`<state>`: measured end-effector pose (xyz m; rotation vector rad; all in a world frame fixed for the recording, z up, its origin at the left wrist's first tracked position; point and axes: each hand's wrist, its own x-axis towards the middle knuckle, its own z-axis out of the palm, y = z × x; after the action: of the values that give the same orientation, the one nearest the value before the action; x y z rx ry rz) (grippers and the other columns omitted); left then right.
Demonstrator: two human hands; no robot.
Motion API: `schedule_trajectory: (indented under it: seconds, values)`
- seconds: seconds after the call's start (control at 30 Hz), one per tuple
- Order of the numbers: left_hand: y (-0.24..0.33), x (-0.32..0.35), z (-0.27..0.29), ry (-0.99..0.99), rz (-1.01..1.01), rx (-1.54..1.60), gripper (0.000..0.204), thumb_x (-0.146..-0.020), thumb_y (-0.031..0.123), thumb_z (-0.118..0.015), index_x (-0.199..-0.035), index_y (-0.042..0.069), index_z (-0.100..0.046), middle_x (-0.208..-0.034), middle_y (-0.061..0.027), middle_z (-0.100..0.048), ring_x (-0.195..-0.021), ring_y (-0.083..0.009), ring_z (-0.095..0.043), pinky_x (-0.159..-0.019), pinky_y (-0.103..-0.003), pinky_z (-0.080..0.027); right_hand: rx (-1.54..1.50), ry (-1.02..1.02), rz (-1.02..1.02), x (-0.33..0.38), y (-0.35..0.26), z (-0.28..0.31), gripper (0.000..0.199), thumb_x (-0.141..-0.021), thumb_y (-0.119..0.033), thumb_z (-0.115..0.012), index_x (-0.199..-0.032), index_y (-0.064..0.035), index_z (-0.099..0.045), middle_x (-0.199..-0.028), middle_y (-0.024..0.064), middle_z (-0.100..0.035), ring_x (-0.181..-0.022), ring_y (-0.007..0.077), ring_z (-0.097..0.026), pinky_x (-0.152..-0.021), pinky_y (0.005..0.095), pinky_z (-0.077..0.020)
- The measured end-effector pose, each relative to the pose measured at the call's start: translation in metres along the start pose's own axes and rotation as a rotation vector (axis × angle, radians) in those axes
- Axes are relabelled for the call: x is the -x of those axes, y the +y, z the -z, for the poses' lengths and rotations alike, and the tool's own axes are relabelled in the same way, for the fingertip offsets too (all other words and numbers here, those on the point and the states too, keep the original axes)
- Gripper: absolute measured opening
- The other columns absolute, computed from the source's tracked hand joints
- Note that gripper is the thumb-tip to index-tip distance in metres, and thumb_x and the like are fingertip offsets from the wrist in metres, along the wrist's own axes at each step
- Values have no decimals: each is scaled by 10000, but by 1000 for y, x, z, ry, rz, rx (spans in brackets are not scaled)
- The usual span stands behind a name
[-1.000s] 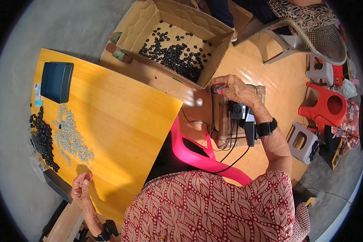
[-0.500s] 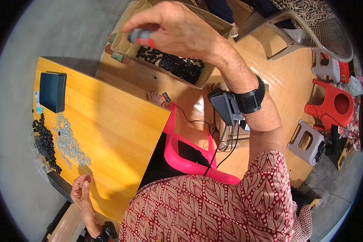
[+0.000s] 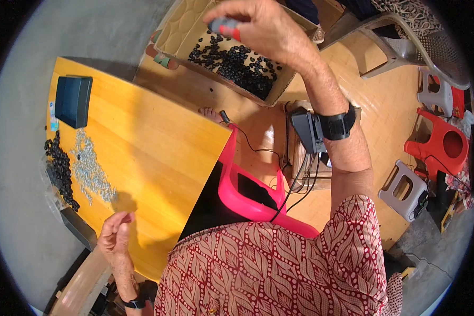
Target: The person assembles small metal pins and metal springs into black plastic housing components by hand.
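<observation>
My right hand [image 3: 266,31] is raised over an open cardboard box, its fingers closed round a small grey-and-red handheld object [image 3: 225,27]; most of that object is hidden in the palm. Below it, many small black pieces [image 3: 242,68] lie loose in the cardboard box [image 3: 179,39]. My left hand [image 3: 116,236] hovers at the near left of the yellow table [image 3: 158,152], fingers curled and thumb against the forefinger. Whatever it pinches is too small to make out. Beyond it lie a spread of small silvery pieces [image 3: 92,171] and a heap of black pieces [image 3: 60,171].
A dark blue tray [image 3: 73,102] stands at the table's far left. A pink chair [image 3: 231,195] is beside the table's edge. On the right are a red stool [image 3: 432,139], a grey stool [image 3: 404,192] and a grey chair [image 3: 426,52]. Black cables [image 3: 305,179] hang from my right wrist.
My right hand has shifted up and right in the picture, still holding the grey-and-red object. My left hand has moved slightly right, away from the silvery pieces. The whole view has shifted a little.
</observation>
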<state>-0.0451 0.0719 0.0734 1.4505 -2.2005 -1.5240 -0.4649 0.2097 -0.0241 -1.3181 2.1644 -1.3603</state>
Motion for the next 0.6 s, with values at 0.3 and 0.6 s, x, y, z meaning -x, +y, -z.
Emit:
schedule_trajectory:
  seconds: [0.3,0.6]
  values:
    - [69,-8,-115,-788,1,209,588,-908,92,-618,-1426,38,-346,-1262,-143,-573,-976,-200,-646,-871,-305,-498,153,87,696,-76,-148,9,215,-814,-69,-483,-716,-20,-668,-599,65,-616,-453,86,-412,-412,231,-358]
    - [71,-61,-115,-619,-253,243,264,-992,159,-481,-1135,-26,-603,-953,-52,-661,-864,-95,-618,-767,-228,-501,107,223,648,33,-218,-24,162,-861,-53,-527,-917,1,-669,-779,85,-662,-704,117,-549,-615,243,-459]
